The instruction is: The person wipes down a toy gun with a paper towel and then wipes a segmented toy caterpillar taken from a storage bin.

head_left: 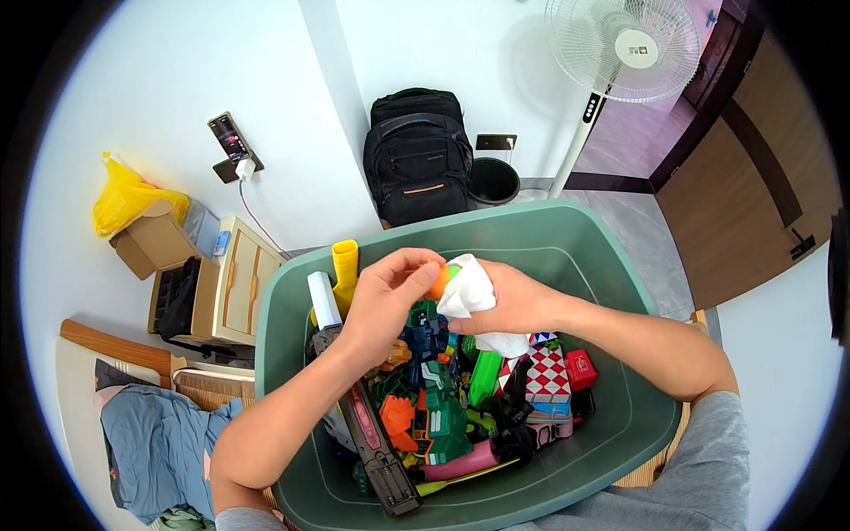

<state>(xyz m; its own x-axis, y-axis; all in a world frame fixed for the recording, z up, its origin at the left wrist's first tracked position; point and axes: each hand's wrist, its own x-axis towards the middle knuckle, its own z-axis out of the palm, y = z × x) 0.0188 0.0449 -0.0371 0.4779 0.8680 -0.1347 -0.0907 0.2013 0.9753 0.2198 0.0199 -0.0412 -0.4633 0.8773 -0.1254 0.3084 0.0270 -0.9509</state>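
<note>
Above a large green tub [620,292], my left hand [388,294] pinches a small orange and green toy [439,280] between thumb and fingers. My right hand [522,299] grips a white wipe [467,290], which is pressed against the toy's right side and partly covers it. The toy's exact kind cannot be made out. Below the hands, the tub holds many toys: a green toy robot [443,425], an orange piece [398,420], a red-and-white checkered puzzle [547,376], a long dark toy [376,442] and a yellow boot-shaped piece [345,265].
A black backpack [418,159] and a black bin [493,181] stand by the wall behind the tub. A white fan [567,150] is at the back right. To the left are a drawer cabinet [243,283], a cardboard box [190,296] and blue-grey cloth [168,442].
</note>
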